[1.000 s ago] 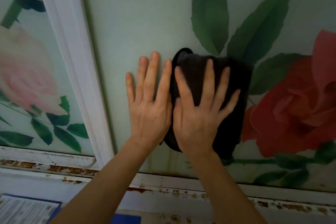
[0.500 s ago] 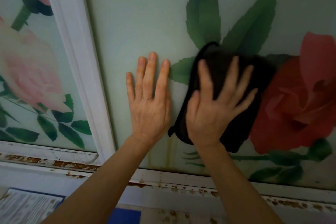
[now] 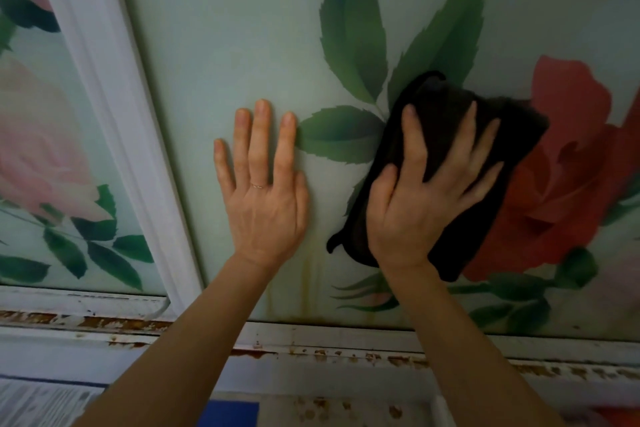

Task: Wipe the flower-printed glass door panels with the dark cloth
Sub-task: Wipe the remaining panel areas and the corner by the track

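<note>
Right glass door panel point(image 3: 242, 45), leaf and red rose print; left panel point(image 3: 52, 149) beyond white frame bar point(image 3: 114, 114). Dark cloth point(image 3: 446, 107) lies flat on right panel, over the rose's left edge. Right hand point(image 3: 415, 204) on top of cloth, fingers point(image 3: 414, 146) straight, spread, pressing it to glass, not curled round it. Left hand point(image 3: 263, 198) flat on bare glass, near cloth's left side, fingers extended, holding nothing; thin ring point(image 3: 258, 185) on one finger

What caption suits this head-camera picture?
Right hand presses dark cloth against the flower-printed glass panel; left hand rests flat beside it.
</note>
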The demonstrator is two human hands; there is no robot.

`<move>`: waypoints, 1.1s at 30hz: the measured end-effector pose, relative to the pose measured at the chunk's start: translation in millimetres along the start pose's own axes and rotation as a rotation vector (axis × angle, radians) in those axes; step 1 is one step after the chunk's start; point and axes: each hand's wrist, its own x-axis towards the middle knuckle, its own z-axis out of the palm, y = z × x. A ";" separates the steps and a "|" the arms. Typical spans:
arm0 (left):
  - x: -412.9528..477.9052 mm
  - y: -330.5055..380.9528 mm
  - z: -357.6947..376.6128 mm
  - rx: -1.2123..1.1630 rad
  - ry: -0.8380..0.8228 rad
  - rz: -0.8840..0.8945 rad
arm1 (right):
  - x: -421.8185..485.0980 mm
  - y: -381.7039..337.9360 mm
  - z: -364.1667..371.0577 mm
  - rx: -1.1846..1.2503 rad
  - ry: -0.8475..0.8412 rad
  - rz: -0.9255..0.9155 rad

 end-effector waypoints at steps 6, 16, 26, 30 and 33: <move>2.5 2.4 -0.3 0.027 -0.008 -0.004 | -4.4 17.3 -5.4 0.029 -0.103 -0.237; 27.1 26.4 8.7 0.071 0.010 0.026 | -9.6 15.4 -9.6 0.015 -0.116 -0.113; 27.9 26.6 10.4 0.097 0.017 0.037 | 14.7 55.7 -10.2 -0.002 -0.025 -0.040; 26.9 26.7 10.0 0.119 0.007 0.035 | 13.4 28.8 -7.1 -0.005 -0.014 0.034; 27.8 25.6 10.5 0.129 0.002 0.074 | 3.3 9.1 -5.2 0.019 -0.101 -0.144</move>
